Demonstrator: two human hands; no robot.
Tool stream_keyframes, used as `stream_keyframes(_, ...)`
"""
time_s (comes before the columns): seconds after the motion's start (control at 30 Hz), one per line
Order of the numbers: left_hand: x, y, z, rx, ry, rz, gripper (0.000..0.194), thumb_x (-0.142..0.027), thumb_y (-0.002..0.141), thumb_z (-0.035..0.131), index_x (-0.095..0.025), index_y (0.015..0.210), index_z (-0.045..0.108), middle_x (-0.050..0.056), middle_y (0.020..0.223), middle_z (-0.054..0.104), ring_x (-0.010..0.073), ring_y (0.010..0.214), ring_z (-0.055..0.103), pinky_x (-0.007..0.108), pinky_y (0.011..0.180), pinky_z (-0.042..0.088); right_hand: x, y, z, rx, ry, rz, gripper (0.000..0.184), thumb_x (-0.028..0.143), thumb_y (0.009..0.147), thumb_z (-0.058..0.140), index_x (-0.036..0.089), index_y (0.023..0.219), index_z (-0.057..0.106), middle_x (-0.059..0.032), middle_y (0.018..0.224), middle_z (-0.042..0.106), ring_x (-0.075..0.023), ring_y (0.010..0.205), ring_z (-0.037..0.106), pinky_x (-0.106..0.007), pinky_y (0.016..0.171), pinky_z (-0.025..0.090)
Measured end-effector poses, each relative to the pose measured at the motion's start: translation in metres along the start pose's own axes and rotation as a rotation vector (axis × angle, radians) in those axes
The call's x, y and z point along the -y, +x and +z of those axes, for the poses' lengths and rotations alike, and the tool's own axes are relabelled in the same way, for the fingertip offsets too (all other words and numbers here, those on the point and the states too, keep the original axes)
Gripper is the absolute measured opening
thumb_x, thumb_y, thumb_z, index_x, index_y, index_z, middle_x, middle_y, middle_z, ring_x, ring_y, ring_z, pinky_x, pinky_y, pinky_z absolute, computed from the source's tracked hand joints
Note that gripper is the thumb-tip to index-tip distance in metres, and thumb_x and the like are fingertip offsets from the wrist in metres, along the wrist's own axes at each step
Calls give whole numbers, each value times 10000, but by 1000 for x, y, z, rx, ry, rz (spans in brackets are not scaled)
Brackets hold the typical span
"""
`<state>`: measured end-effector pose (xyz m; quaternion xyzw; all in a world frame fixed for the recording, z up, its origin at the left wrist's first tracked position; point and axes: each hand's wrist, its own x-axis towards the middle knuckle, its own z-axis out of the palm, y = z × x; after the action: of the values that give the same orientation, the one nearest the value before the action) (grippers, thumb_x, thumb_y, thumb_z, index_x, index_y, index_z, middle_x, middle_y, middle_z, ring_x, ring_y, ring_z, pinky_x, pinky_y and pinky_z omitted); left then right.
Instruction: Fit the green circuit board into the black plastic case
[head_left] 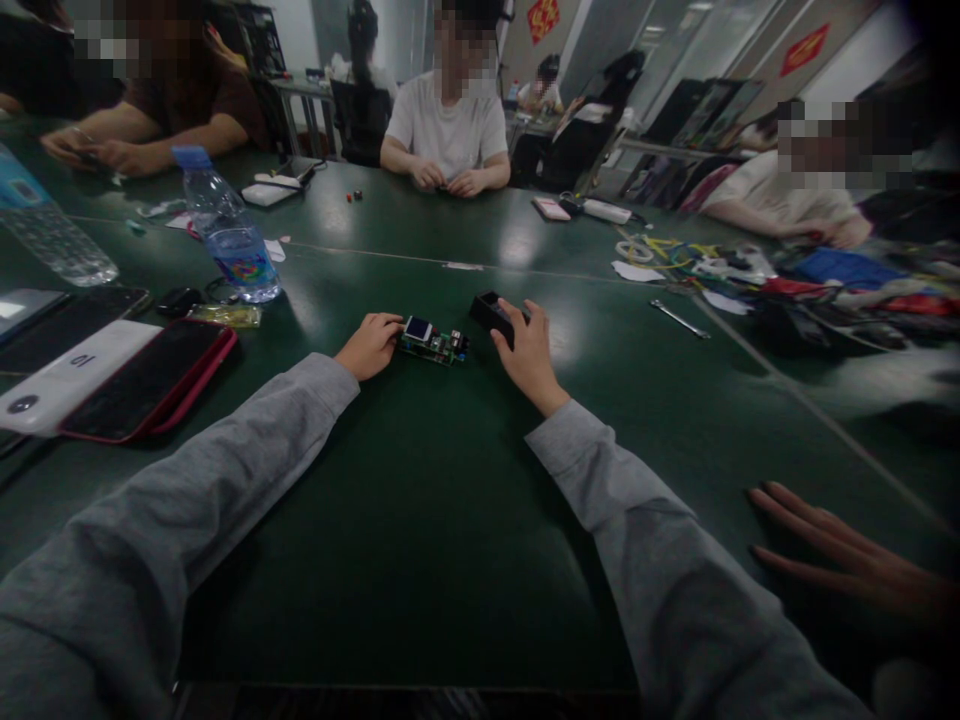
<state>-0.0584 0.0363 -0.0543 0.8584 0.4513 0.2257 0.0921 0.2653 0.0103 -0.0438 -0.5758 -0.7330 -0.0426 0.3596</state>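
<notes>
A green circuit board point(436, 350) with a small screen lies flat on the dark green table. My left hand point(371, 345) is at its left end, fingers closed together against the edge by the screen. To the right of the board, a black open-topped box point(487, 308) sits tilted toward the far left. Over the box's right part is my right hand point(529, 350), its fingers apart and the thumb on the near side. That hand covers part of the box, so firm contact is hard to judge.
On the left are water bottles point(232, 250), phones point(150, 380) and a small yellow packet point(229, 316). A wrench point(679, 319) and tangled cables point(667, 255) lie at right. Another person's hand point(847, 550) rests near my right forearm. Several people sit around the table.
</notes>
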Motion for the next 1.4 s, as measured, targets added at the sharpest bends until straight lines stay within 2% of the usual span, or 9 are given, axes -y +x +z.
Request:
stream_keyframes(0.23, 1, 0, 1, -3, -14, 10, 402, -98, 949, 464, -143, 1292, 667, 157, 1433, 605, 319, 1357, 509, 595, 1197, 414, -6, 1, 3, 35, 106, 53, 480, 180, 968, 532, 200, 1445, 578, -173, 1347, 520, -335, 1293, 571, -606, 1142, 482)
stream_keyframes(0.4, 1, 0, 1, -18, -23, 14, 397, -86, 947, 476, -173, 1285, 665, 127, 1415, 620, 303, 1351, 524, 597, 1188, 422, -6, 1, 2, 24, 135, 75, 481, 160, 936, 553, 222, 1411, 604, -146, 1284, 535, -328, 1247, 591, -625, 1110, 506)
stream_keyframes(0.6, -1, 0, 0, 1, -19, -5, 393, -63, 934, 487, -132, 1278, 664, 157, 1422, 610, 307, 1367, 514, 576, 1203, 412, 1, 10, -7, 18, 220, 104, 475, 148, 912, 586, 219, 1381, 624, -138, 1252, 575, -298, 1182, 618, -588, 1131, 501)
stream_keyframes(0.73, 2, 1, 2, -11, -16, 15, 405, -58, 928, 489, -165, 1276, 666, 124, 1420, 614, 298, 1365, 517, 584, 1196, 416, 25, 19, -22, 45, 320, -12, 468, 182, 937, 585, 237, 1402, 600, -131, 1294, 615, -293, 1238, 590, -560, 1146, 486)
stream_keyframes(0.83, 3, 0, 3, -9, -18, 24, 406, -69, 937, 476, -156, 1287, 663, 133, 1417, 614, 300, 1362, 519, 593, 1191, 419, 47, 20, -31, 121, 386, -90, 459, 218, 953, 591, 290, 1407, 588, -102, 1317, 620, -293, 1244, 593, -566, 1115, 503)
stream_keyframes(0.97, 4, 0, 4, -27, -10, 21, 413, -73, 937, 472, -169, 1287, 670, 138, 1394, 627, 308, 1337, 536, 615, 1178, 427, 65, 15, -36, 215, 475, -155, 436, 237, 960, 603, 297, 1392, 603, -101, 1324, 616, -293, 1234, 603, -542, 1065, 540)
stream_keyframes(1.2, 3, 0, 5, -30, 3, 14, 416, -79, 929, 470, -122, 1286, 679, 173, 1401, 617, 328, 1353, 523, 590, 1194, 422, 68, 9, -35, 273, 537, -214, 416, 220, 965, 595, 285, 1376, 616, -110, 1296, 610, -276, 1208, 610, -530, 1077, 535)
stream_keyframes(1.4, 2, 1, 4, -29, -17, 17, 432, -79, 918, 480, -150, 1288, 692, 156, 1372, 633, 326, 1331, 534, 595, 1184, 423, 69, 9, -34, 264, 576, -266, 406, 214, 960, 600, 264, 1362, 626, -108, 1258, 600, -259, 1195, 611, -500, 1084, 534)
